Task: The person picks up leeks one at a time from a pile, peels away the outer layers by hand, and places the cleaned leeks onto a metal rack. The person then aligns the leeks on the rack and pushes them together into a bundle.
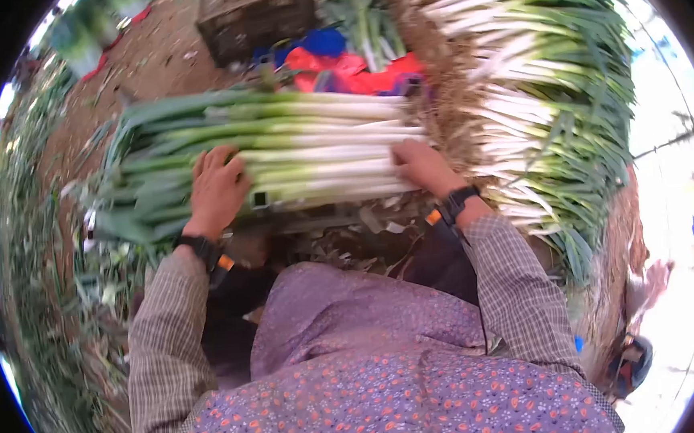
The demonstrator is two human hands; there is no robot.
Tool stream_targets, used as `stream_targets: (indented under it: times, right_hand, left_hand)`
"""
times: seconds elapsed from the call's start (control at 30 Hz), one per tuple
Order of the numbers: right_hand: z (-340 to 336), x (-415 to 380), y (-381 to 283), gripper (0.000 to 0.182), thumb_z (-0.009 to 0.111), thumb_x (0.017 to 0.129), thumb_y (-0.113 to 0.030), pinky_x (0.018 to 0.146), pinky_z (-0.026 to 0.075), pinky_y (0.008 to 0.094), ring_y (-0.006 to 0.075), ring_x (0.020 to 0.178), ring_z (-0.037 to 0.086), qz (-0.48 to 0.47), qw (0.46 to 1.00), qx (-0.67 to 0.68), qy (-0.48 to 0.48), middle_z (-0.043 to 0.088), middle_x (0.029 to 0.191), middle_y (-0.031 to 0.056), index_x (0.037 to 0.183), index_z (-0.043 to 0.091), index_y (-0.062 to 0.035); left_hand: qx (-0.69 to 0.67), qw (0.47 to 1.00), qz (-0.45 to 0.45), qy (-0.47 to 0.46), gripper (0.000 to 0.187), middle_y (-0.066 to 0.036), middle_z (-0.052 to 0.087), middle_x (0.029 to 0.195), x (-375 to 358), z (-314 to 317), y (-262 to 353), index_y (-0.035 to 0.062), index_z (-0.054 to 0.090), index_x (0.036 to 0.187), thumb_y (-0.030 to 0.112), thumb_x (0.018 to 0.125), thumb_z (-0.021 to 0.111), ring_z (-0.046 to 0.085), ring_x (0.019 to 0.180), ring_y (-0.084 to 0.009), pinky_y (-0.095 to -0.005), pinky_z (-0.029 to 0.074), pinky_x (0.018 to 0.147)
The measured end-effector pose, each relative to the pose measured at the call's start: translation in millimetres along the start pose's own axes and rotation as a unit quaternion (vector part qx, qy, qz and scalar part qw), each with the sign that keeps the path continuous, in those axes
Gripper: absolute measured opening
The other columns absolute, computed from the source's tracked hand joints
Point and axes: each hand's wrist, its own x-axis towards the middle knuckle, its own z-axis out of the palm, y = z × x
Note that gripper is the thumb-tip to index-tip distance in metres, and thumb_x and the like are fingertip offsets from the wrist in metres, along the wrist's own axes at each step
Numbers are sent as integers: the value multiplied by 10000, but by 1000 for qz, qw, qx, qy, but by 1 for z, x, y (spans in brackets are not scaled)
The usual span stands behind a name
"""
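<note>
A row of leeks (318,150) lies side by side in front of me, with the white ends to the right and the green leaves to the left. My left hand (218,192) is closed on the leeks where the stalks turn from pale to dark green. At the white ends, my right hand (426,167) is closed on the near stalks, its fingertips partly hidden. A small black square tag (260,199) shows at the near edge of the row, beside my left hand. Slight motion blur softens the leeks.
A long heap of leeks (548,106) runs down the right side. Beyond the row are a dark plastic crate (257,22), red and blue cloth or plastic (353,71) and another bunch of leeks (370,26). Leaf scraps (39,294) litter the ground at left.
</note>
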Motion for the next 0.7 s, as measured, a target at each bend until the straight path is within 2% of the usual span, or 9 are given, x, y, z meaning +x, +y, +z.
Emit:
stream_targets:
  times: [0.1, 0.17, 0.3, 0.37, 0.4, 0.47, 0.53, 0.63, 0.7]
  right_hand:
    - [-58, -21, 9, 259, 642, 801, -152, 800, 504, 393, 272, 917, 652, -35, 989, 43, -140, 689, 972, 103, 1047, 649, -73]
    - [-119, -76, 25, 288, 624, 856, -159, 794, 517, 343, 194, 934, 648, 25, 974, 199, -107, 686, 991, 53, 1130, 626, -71]
    - [-179, -211, 126, 311, 600, 910, -208, 661, 510, 272, 112, 781, 621, 262, 846, 378, 268, 642, 915, 36, 1184, 583, -62]
    - [-141, -278, 229, 221, 583, 906, -193, 604, 496, 297, 123, 694, 589, 228, 622, 536, 524, 618, 860, 33, 1080, 622, -62]
    - [-101, -324, 305, 204, 591, 888, -158, 579, 493, 303, 140, 668, 574, 265, 620, 535, 510, 608, 850, 44, 1057, 622, -47]
    - [-51, -345, 342, 114, 588, 869, -124, 562, 486, 317, 161, 683, 577, 354, 586, 509, 522, 604, 835, 53, 947, 633, -54]
    - [0, -305, 313, 88, 591, 861, -122, 582, 489, 325, 176, 737, 602, 419, 528, 512, 533, 613, 843, 55, 914, 641, -71]
    - [47, -250, 315, 256, 617, 863, -133, 636, 517, 336, 193, 798, 611, 408, 491, 603, 479, 608, 919, 52, 1109, 599, -64]
    - [56, -218, 325, 358, 622, 870, -134, 664, 530, 347, 206, 843, 612, 472, 526, 556, 438, 595, 986, 49, 1218, 552, -82]
  left_hand:
    - [25, 1000, -4, -6, 217, -102, 521, 1329, -10, 7, -6, 86, 599, 1029, 193, 841, 619, 457, 1248, -317, -467, 306, 1099]
    - [51, 999, -10, -10, 249, -104, 508, 1345, -11, 9, -3, 67, 560, 1082, 182, 865, 597, 429, 1284, -320, -451, 287, 1114]
    - [90, 996, 16, -11, 269, -137, 490, 1360, -11, 13, -5, 46, 514, 1101, 146, 861, 583, 408, 1308, -324, -445, 271, 1128]
    - [101, 994, 29, -8, 266, -141, 484, 1368, -11, 14, -5, 35, 515, 1100, 114, 854, 583, 404, 1312, -332, -448, 265, 1133]
    - [103, 994, 31, -6, 252, -143, 482, 1370, -11, 15, -6, 30, 511, 1088, 94, 853, 577, 405, 1311, -336, -449, 267, 1132]
    - [111, 993, 34, -13, 227, -155, 479, 1377, -9, 14, -4, 14, 510, 1073, 93, 867, 560, 413, 1301, -354, -450, 283, 1115]
    - [121, 991, 38, -32, 220, -178, 476, 1385, -5, 8, 4, -9, 517, 1069, 128, 898, 537, 428, 1280, -383, -449, 311, 1084]
    - [117, 991, -13, -66, 194, -184, 473, 1386, -4, 6, 12, -15, 505, 1026, 151, 926, 509, 432, 1278, -380, -443, 321, 1070]
    - [110, 992, 11, -63, 166, -173, 467, 1390, -3, 6, 9, -3, 498, 1039, 110, 918, 501, 421, 1289, -370, -458, 311, 1086]
